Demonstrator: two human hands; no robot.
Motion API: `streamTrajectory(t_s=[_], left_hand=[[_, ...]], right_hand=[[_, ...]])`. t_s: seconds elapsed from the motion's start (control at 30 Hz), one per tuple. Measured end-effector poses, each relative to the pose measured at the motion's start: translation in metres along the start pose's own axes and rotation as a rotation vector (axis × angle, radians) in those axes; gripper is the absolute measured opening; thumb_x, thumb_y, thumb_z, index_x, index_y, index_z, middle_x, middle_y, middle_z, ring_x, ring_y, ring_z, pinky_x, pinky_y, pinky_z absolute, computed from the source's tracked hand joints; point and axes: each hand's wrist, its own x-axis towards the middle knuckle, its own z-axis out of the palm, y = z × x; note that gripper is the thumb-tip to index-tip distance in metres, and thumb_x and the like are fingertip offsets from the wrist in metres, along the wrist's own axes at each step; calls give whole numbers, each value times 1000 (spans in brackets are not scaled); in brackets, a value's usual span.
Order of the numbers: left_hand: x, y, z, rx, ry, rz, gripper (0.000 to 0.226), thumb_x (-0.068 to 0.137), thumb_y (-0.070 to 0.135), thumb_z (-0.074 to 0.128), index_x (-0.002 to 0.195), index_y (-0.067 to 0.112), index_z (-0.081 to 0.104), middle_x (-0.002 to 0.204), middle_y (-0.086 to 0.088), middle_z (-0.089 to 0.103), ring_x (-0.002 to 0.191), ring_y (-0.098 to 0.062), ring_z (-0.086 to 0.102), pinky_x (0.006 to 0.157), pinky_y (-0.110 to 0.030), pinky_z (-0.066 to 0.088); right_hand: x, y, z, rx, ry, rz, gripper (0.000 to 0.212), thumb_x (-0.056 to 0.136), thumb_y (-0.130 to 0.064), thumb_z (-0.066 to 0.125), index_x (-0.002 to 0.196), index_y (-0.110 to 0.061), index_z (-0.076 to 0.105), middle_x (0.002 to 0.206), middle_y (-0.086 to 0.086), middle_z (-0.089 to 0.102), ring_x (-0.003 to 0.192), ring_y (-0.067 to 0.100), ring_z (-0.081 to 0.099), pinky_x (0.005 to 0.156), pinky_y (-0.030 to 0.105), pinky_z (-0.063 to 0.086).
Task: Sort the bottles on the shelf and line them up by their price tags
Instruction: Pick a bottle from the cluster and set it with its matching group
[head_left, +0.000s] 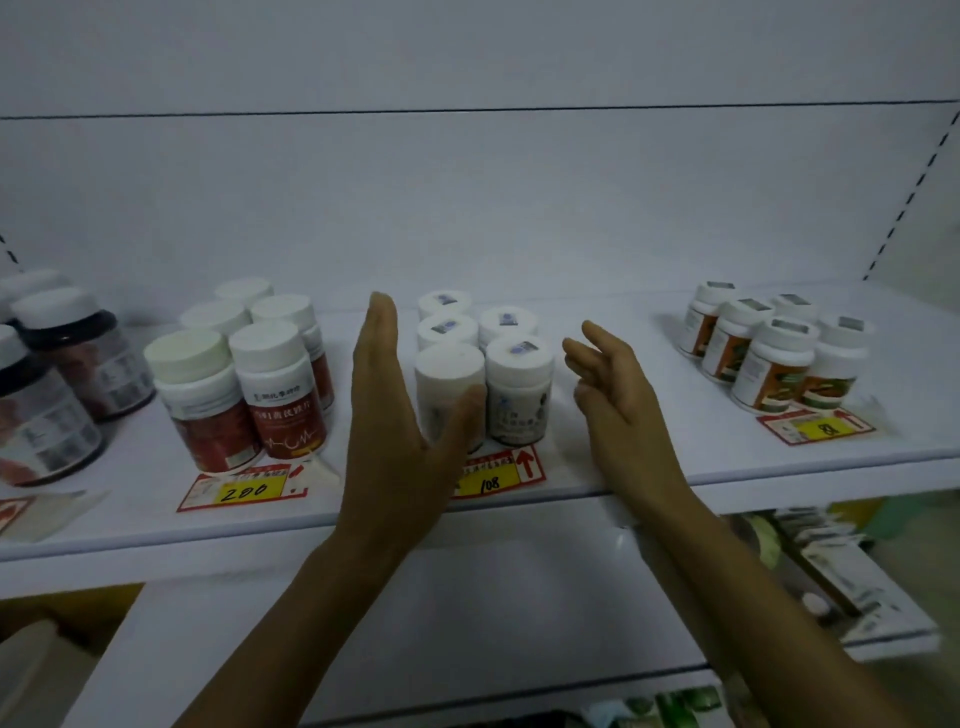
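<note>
Left hand (389, 415) flat and open, thumb by front white bottle (448, 371), right hand (618, 405) loosely spread, holding nothing

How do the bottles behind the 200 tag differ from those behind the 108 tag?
The 200 bottles carry red labels; the 108 bottles carry pale ones. The 200 bottles have plain caps; most 108 bottles have a stickered cap. Both groups stand upright with white caps.
</note>
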Motion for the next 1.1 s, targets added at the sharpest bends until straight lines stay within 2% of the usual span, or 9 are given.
streamTrajectory(t_s=[0.07, 0.23, 0.43, 0.53, 0.63, 0.73, 0.83, 0.93, 1.1], left_hand=[[2, 21, 9, -2, 48, 142, 80, 85, 33, 58, 145, 10, 12, 148, 9, 12, 137, 4, 15, 111, -16, 20], [-5, 75, 75, 43, -84, 294, 79, 83, 35, 59, 143, 12, 14, 149, 5, 17, 140, -11, 18, 114, -32, 23], [0, 100, 183, -20, -351, -6, 98, 74, 57, 60, 147, 23, 5, 156, 8, 10, 138, 1, 12, 114, -30, 21], [10, 101, 221, -29, -376, -93, 111, 60, 61, 62, 147, 21, 6, 146, 22, 19, 118, 24, 9, 101, -6, 19], [21, 93, 238, 22, -388, -123, 121, 55, 60, 69, 147, 18, 3, 127, 34, 18, 107, 38, 2, 94, 5, 8], [23, 80, 238, 117, -482, -308, 125, 60, 56, 74, 146, 26, -11, 155, 15, 1, 138, 3, 5, 106, -20, 13], [20, 76, 240, 124, -542, -362, 120, 66, 50, 74, 146, 26, -13, 157, 7, -2, 143, -9, 8, 115, -33, 18], [20, 82, 246, 73, -603, -317, 111, 72, 43, 72, 147, 27, -8, 157, 9, 10, 141, -13, 20, 111, -43, 31], [18, 85, 252, 56, -588, -235, 80, 82, 32, 64, 143, 38, 13, 144, 13, 39, 124, -11, 47, 100, -44, 45]], right_hand=[[-7, -5, -11, 17, 28, -39, 47, 99, -7, 35, 139, -31, 30, 130, -17, 45, 117, -7, 45, 97, 7, 34], [-15, -14, -80, 82, 154, -214, 38, 98, -6, 41, 129, -28, 39, 125, -12, 55, 116, -3, 53, 95, 12, 42], [-13, 13, -199, 102, 329, -322, 23, 95, -11, 46, 115, -17, 55, 113, 5, 65, 105, 10, 63, 86, 23, 53], [1, 39, -246, 153, 418, -295, 20, 91, -27, 49, 109, -25, 58, 109, 3, 66, 103, 14, 63, 89, 38, 53], [24, 61, -272, 85, 245, -175, 41, 83, -49, 59, 118, -30, 52, 118, -7, 62, 107, 3, 59, 90, 24, 50], [49, 80, -282, -70, -166, -6, 82, 71, -59, 60, 141, -28, 31, 142, -8, 44, 123, -2, 44, 96, 17, 39], [64, 88, -278, -74, -453, 50, 92, 67, -54, 64, 146, -30, 22, 145, -17, 38, 126, -5, 39, 108, 27, 34], [68, 93, -272, -3, -498, 22, 82, 73, -44, 66, 144, -29, 29, 138, -20, 46, 126, -1, 45, 108, 40, 39], [64, 97, -270, 9, -467, -18, 74, 78, -43, 62, 144, -30, 30, 141, -14, 47, 127, 4, 46, 104, 42, 44]])
